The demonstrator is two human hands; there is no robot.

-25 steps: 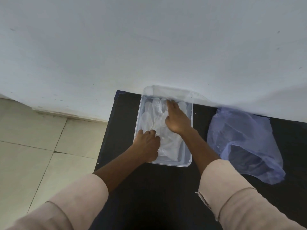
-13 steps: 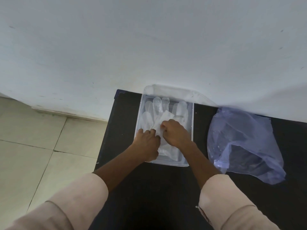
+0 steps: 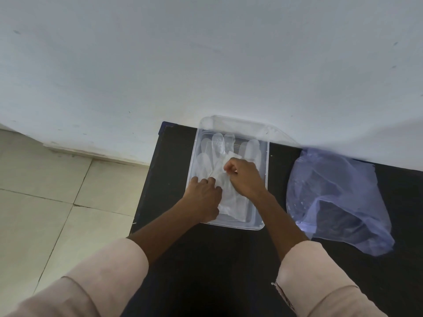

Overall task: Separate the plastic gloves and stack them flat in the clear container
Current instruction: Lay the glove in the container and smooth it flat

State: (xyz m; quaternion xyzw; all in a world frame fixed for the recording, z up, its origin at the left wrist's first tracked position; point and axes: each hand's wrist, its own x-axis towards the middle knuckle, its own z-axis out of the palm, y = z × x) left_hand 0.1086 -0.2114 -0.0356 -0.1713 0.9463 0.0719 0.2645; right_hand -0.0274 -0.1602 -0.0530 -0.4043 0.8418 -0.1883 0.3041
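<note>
Gloves are lying inside the clear container, which is standing on the dark surface against the wall. Your left hand is pressing flat with curled fingers on the near part of the stack, and your right hand is pinching a fold of the top glove between closed fingertips. You are risking to lift more than one sheet, because the thin plastic is probably clinging together, so the layers under it may be coming up and wrinkling. If your left hand is releasing too early, the whole stack may be sliding or folding. The light container could also be shifting toward the blue bag beside it.
</note>
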